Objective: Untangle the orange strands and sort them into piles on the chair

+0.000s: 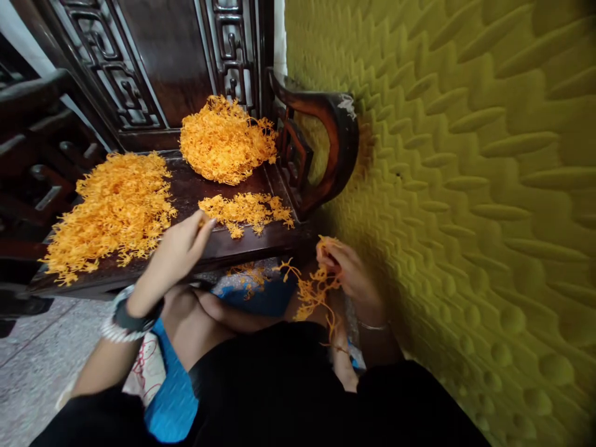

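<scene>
My left hand [179,246] is closed in a pinch at the left end of a small spread of orange branching pieces [249,211], plastic-looking, on a dark wooden chair seat [237,245]. A bit of orange shows at its fingertips. Lower right, my right hand [349,273] is closed on a loose bunch of orange branching pieces [316,292], which dangles with long thin stems over my lap. Behind the small spread sits a tall rounded heap of orange pieces [226,143]. A wide heap of them [118,211] covers the seat's left side.
A curved wooden armrest [342,146] rises at the seat's right, close to a yellow-green embossed wall [465,186]. The carved chair back [170,62] stands behind. Orange pieces [251,276] lie below the seat's front edge, near something blue [270,295].
</scene>
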The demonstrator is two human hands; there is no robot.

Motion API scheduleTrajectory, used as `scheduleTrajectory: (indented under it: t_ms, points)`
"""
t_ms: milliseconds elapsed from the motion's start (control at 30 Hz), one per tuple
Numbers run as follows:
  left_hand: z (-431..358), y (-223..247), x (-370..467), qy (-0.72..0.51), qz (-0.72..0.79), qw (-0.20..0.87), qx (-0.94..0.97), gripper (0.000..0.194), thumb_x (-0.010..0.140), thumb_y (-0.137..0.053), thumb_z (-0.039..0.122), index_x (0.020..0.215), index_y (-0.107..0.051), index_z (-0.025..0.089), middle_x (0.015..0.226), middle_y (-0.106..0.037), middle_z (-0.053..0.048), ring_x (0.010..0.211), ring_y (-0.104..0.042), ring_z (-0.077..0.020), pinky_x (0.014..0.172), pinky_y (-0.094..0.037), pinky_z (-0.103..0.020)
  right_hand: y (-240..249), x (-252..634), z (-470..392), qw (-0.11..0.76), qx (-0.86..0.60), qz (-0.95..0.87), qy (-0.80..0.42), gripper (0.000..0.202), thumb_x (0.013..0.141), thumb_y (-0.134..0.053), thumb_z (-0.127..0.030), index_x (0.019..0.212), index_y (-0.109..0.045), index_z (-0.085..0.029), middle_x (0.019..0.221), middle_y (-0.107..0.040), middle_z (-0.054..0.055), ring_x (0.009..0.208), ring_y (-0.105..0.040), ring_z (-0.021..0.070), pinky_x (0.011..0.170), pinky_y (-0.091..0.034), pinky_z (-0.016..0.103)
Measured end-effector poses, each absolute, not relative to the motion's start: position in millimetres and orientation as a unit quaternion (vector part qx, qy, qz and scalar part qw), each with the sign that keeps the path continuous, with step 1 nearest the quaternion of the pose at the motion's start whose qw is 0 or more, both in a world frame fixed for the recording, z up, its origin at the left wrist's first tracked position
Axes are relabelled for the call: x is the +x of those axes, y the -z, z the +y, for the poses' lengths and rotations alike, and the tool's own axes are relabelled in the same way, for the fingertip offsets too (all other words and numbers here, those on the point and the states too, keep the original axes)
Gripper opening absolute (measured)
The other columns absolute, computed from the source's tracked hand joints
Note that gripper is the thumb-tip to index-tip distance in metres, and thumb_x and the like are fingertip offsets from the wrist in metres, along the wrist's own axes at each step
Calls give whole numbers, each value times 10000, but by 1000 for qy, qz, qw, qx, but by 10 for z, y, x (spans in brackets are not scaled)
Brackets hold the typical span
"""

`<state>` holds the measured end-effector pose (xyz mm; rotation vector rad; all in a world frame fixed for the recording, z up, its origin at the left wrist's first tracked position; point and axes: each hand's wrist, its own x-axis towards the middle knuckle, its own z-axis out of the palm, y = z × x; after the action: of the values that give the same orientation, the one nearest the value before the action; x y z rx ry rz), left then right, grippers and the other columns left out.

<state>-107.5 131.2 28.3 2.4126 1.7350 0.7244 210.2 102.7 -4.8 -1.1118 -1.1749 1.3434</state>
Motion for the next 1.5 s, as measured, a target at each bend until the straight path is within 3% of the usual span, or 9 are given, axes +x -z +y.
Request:
scheduleTrajectory:
  t_ms: [167, 433, 600, 733, 900, 1033, 1167, 1267, 1500]
  points:
    - [1868, 100, -557, -200, 553, -121, 800, 370, 965, -340, 385, 1023, -567, 99, 994, -574, -184, 971, -553, -325, 831, -452, -446, 53, 1945, 1142, 517, -342, -395, -678, 352, 801, -638, -491, 695, -494, -187, 567, -330, -71, 458, -116, 63, 398, -143, 204]
    - [1910, 285, -462, -293, 491, -45, 819, 358, 945, -423, 309, 1249, -540, 161, 1403, -415, -173, 1359, -316, -342, 1101, -281, -535, 35, 1888, 1124, 550, -307, -353, -692, 296, 871, -565, -431, 726, -461, -195, 586, -322, -79, 444, -97, 58, 399, -178, 184]
    - [1325, 9, -273, -396, 390, 137, 820, 282, 957, -446, 373, 1123, -577, 188, 1118, -647, -85, 1060, -589, -209, 946, -460, -392, 53, 1730, 1101, 528, -324, -392, -680, 292, 857, -585, -427, 736, -496, -177, 594, -392, -67, 446, -174, 42, 409, -180, 172]
    - [975, 74, -66, -285, 349, 234, 862, 403, 880, -556, 491, 1114, -548, 162, 1039, -657, -93, 950, -609, -229, 831, -483, -373, 55, 1564, 1067, 503, -335, -434, -668, 334, 842, -591, -479, 742, -529, -167, 615, -418, -47, 474, -260, 50, 398, -166, 172]
    - [802, 257, -3, -265, 391, 336, 815, 319, 985, -345, 407, 843, -516, 179, 721, -591, -11, 658, -557, -155, 625, -402, -275, 25, 1538, 1035, 453, -323, -459, -693, 346, 849, -577, -493, 739, -511, -172, 570, -360, -65, 457, -210, 53, 391, -112, 186]
    - [679, 170, -115, -270, 409, 345, 801, 372, 992, -300, 389, 709, -433, 189, 606, -471, 30, 542, -434, -115, 563, -320, -253, -13, 1599, 994, 445, -323, -506, -665, 355, 876, -550, -486, 718, -493, -174, 572, -303, -70, 461, -195, 55, 407, -116, 199]
    - [639, 48, -182, -253, 397, 349, 811, 323, 908, -498, 480, 807, -535, 176, 663, -546, 22, 600, -488, -125, 605, -338, -252, -15, 1525, 932, 419, -310, -549, -653, 353, 894, -520, -485, 727, -502, -174, 608, -362, -49, 499, -274, 70, 434, -188, 209]
    - [652, 67, -194, -274, 389, 356, 804, 302, 967, -402, 402, 851, -564, 175, 671, -541, 26, 587, -475, -106, 616, -348, -241, 13, 1444, 917, 419, -297, -534, -672, 346, 897, -510, -481, 734, -496, -176, 611, -389, -46, 508, -297, 75, 450, -203, 218]
    - [529, 76, -337, -348, 319, 306, 827, 375, 968, -401, 265, 610, -324, 187, 519, -338, 59, 456, -317, -69, 475, -257, -215, -106, 1516, 747, 390, -265, -542, -695, 370, 916, -506, -460, 683, -495, -172, 572, -373, -52, 488, -290, 75, 478, -209, 249]
